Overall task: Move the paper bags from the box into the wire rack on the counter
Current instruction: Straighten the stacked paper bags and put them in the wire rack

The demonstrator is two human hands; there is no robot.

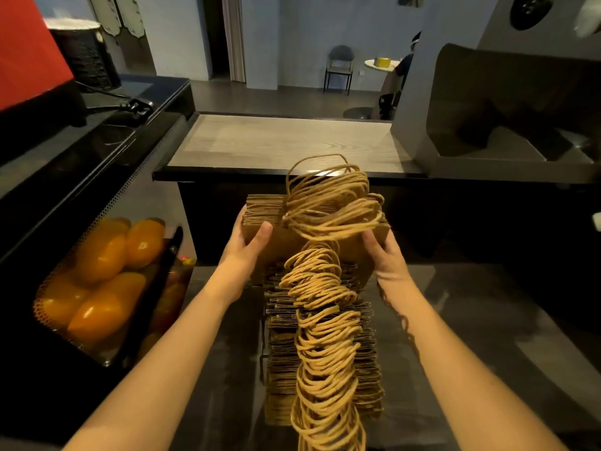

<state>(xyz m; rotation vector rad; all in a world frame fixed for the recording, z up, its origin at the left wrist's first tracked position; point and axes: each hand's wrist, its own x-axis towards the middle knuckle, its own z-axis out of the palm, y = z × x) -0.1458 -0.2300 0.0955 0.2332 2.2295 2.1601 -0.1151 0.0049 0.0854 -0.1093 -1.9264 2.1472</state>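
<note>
nearest us, a long row of brown paper bags [325,369] stands on edge in the wire rack [261,340] on the dark counter. their twine handles [325,320] pile up in one thick coil along the top. only a few black wires of the rack show at the left side.

at the far end, both bare arms reach out. the left hand [250,245] grips the left edge of a fresh bundle of bags [270,216] and the right hand [383,255] grips the right edge. thumbs lie on the near face and the fingers wrap behind. the bundle sits just above the far end of the row, tilted, with its own handles [331,203] flopping loose toward us. the box itself i can't pick out from here.

the trouble i'd expect is those loose loops hanging right over the coil below. they could hook into it as the bundle goes down and drag standing bags askew. the bundle is also squeezed only at its two sides, so the middle bags could slide out and fan. and if the rack has little room left at that end, forcing it in could crumple edges. off to the left, orange fruit in netting [97,281] sits well clear.
</note>
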